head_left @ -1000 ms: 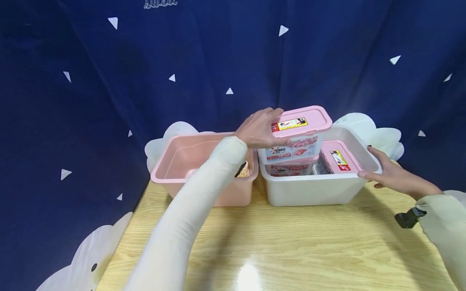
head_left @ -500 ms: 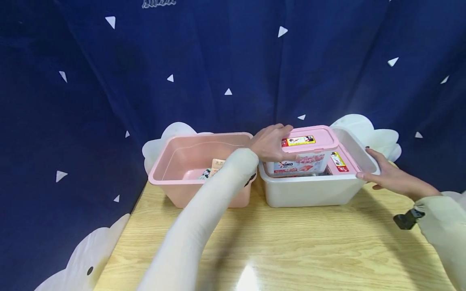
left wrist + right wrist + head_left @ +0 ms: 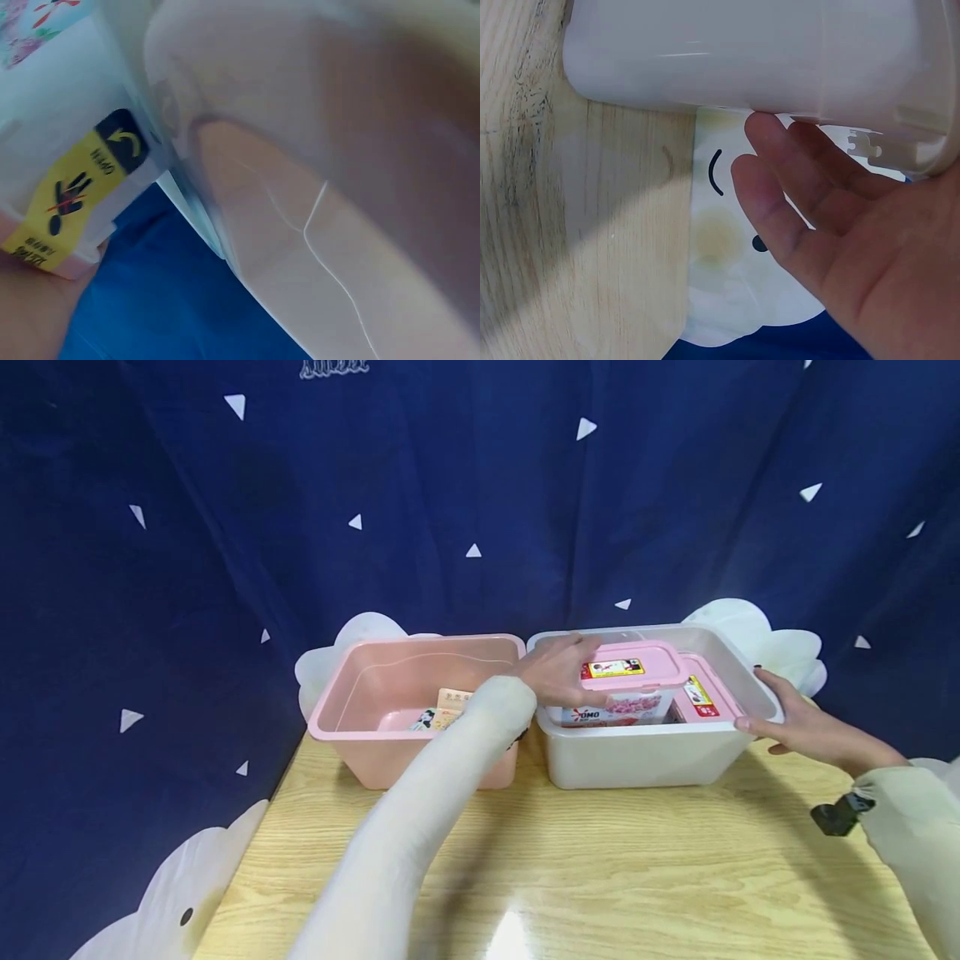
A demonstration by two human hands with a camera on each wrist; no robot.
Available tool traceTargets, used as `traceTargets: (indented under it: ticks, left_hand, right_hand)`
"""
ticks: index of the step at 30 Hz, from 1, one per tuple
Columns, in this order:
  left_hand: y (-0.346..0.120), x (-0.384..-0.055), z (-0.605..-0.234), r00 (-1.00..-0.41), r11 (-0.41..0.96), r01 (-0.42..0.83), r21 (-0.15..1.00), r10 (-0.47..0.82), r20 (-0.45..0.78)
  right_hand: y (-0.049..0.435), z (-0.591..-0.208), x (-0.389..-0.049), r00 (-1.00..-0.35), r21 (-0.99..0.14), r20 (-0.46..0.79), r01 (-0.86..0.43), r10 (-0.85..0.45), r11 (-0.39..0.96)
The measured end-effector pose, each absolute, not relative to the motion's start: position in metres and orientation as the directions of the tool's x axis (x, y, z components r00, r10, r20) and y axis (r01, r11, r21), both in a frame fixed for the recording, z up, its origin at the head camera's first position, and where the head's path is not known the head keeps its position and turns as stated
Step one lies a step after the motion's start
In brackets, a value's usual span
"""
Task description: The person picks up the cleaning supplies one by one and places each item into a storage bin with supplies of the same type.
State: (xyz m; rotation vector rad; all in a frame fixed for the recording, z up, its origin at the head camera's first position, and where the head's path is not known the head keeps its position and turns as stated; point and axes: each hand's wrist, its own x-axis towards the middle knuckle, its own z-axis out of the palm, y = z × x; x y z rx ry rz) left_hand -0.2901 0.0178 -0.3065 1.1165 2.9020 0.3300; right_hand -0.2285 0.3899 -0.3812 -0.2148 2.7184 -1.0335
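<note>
My left hand (image 3: 558, 670) grips the left end of a pink-lidded OMO detergent box (image 3: 637, 665), thumb in front and fingers over the back. The box sits low inside the white bin (image 3: 637, 762), its lid tilted slightly and its lower part hidden by the front wall. Beside it lies a second pink-lidded box (image 3: 708, 689). In the left wrist view, a yellow "OPEN" label (image 3: 71, 191) shows on the end of the gripped box. My right hand (image 3: 810, 727) holds the right rim of the white bin, thumb on top; in the right wrist view its fingers (image 3: 769, 191) lie under the rim, against the outer wall.
A pink bin (image 3: 356, 737) stands close on the left, with a few small printed packs (image 3: 450, 702) inside. Both bins rest on a wooden table (image 3: 600, 860). Behind them hangs a dark blue curtain (image 3: 420, 460) with white triangles and cloud shapes.
My left hand has lowered the detergent box from above the rim down into the white bin. The right hand has stayed on the bin's right rim.
</note>
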Motion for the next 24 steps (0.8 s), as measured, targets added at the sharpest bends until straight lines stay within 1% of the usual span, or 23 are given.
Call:
traceTargets:
  ticks: [2,9,11,17,24]
  left_hand:
    - [0.018,-0.289,-0.306,-0.745,0.726,0.66,0.195,0.665,0.045]
    - [0.023,-0.283,-0.3,-0.737,0.736,0.675,0.053,0.676,-0.016]
    - [0.024,-0.282,-0.299,-0.74,0.741,0.67,0.037,0.671,-0.039]
    - [0.026,-0.281,-0.307,-0.742,0.744,0.667,0.034,0.668,-0.057]
    - [0.021,-0.283,-0.318,-0.72,0.717,0.694,0.071,0.694,0.022]
  right_hand:
    - [0.39,-0.382,-0.229,-0.965,-0.673,-0.152,-0.058,-0.214,0.738]
    - [0.39,-0.381,-0.227,-0.966,-0.665,-0.157,-0.05,-0.205,0.745]
    - [0.389,-0.38,-0.227,-0.965,-0.664,-0.16,-0.049,-0.206,0.746]
    - [0.39,-0.379,-0.226,-0.965,-0.66,-0.162,-0.051,-0.208,0.75]
    - [0.389,-0.378,-0.225,-0.96,-0.651,-0.181,-0.045,-0.213,0.758]
